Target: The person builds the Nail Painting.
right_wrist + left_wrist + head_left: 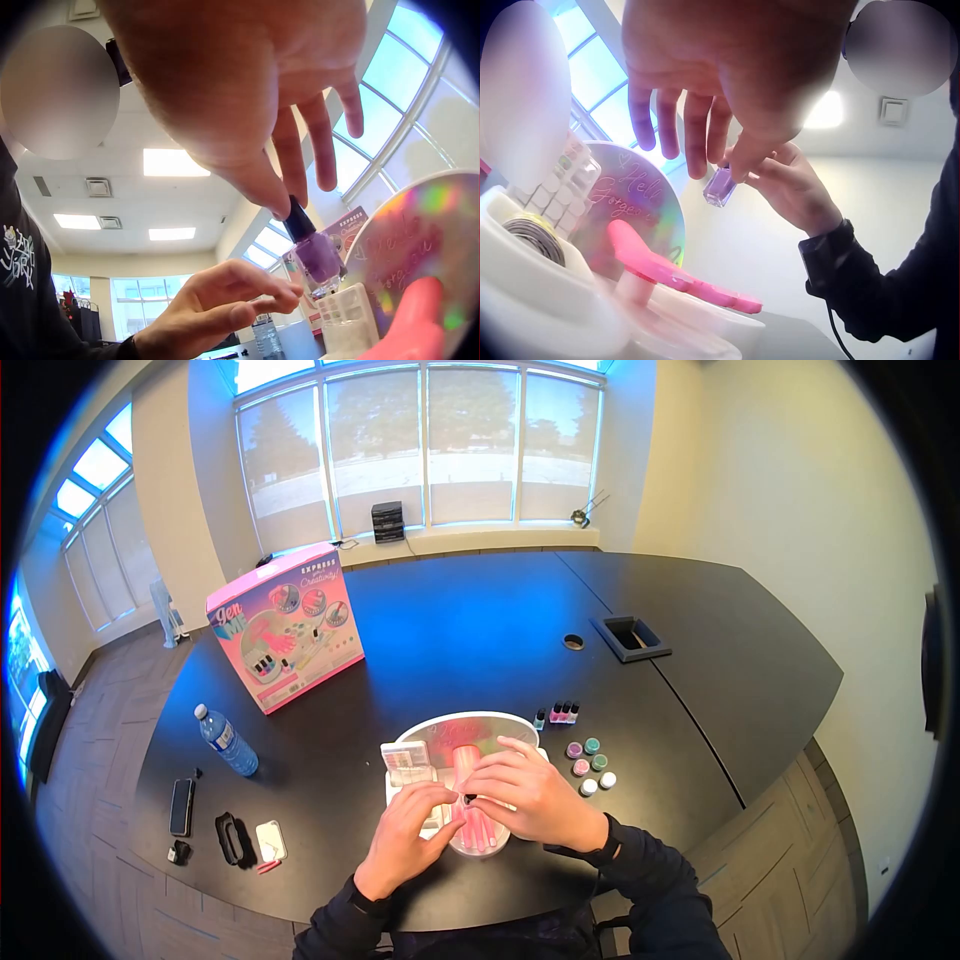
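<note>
My right hand (540, 790) pinches the black cap (300, 221) of a small nail polish bottle (319, 259), clear glass with purple polish inside. The bottle hangs tilted over a white manicure station. My left hand (405, 830) has its fingers extended close beside the bottle, its fingertips near the glass in the right wrist view. Below both hands is a pink plastic hand rest (652, 262) with finger shapes. Behind it stands a shiny round panel (641, 195) with "Hello Gorgeous" lettering. A white lidded case (407, 760) of small compartments is propped at the station's left.
Several nail polish bottles (564, 712) and small jars (581, 767) stand right of the station. A pink product box (285, 625) and a water bottle (227, 742) are at the left. Nearer lie a phone (181, 807), a black strap (234, 841) and a white item (270, 841).
</note>
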Motion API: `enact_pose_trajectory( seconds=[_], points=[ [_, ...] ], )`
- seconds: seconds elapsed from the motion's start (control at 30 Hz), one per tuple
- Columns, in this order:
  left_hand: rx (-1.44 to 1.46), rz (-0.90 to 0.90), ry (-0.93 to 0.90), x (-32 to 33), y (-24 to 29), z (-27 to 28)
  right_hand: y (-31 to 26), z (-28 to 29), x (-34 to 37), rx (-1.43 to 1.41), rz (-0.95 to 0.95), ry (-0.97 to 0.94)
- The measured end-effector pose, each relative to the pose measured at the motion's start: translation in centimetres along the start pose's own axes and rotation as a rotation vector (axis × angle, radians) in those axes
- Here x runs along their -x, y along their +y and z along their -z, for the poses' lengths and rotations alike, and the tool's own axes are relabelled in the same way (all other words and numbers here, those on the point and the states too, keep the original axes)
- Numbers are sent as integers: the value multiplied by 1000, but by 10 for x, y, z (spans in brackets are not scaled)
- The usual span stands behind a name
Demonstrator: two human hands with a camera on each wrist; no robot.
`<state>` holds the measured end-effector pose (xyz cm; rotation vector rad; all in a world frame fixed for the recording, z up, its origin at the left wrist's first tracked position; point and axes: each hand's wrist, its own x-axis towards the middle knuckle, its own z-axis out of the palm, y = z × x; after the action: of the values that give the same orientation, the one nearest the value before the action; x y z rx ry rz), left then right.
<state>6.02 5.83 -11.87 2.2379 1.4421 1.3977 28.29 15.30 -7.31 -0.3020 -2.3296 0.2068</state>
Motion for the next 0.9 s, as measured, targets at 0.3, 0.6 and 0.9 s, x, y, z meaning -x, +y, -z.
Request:
enact_pose_trajectory(
  seconds=[0.3,0.6,0.9],
  points=[
    [50,14,60,6,-4,-6,-7,-15,2,-86,11,-22],
    [67,51,8,7,-8,4,-7,-20,3,-80,1,-41],
    [-3,132,-21,18,-20,28,4,-10,17,-27,-68,-90]
  ],
)
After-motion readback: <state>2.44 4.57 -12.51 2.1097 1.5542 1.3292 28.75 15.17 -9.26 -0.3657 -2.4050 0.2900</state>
